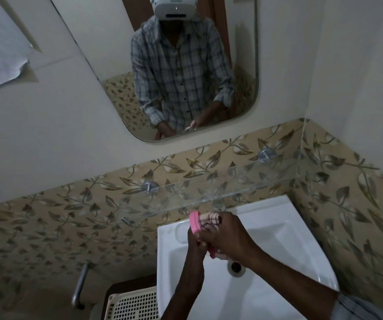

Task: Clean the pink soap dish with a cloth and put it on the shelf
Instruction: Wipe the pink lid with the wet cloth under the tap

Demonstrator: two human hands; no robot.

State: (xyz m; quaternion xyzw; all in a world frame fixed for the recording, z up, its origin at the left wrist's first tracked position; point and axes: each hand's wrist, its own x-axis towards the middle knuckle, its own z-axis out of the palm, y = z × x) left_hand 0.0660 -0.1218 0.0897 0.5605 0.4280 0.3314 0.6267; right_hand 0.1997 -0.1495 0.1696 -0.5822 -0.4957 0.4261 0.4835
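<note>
Soap dish point(195, 224), pink, is held upright over the white sink point(278, 229), just below and in front of the glass shelf point(209, 191), not touching it. The left hand point(194, 241) grips the dish from the left side, fingers curled round its edge. The right hand point(226, 234) grips a white cloth point(211, 219) with dark check lines and presses it against the dish face. Both hands are close together and touching, each clamped on its own item. Only the top rim and a bit of the lower end of the dish show; the rest is hidden by cloth and fingers. Judged step: wiping is under way and placement on the shelf is not yet done. The dish looks like rigid, light plastic, likely slick if wet, so a hold across the long edges or the rim would be safer than a fingertip pinch on the flat. The cloth is soft and bunches, no care needed. The shelf is glass and looks smooth, so the dish may slide; it should be set flat, well back from the front edge. The drain point(236, 267) sits below the hands, so a drop would land in the basin.
</note>
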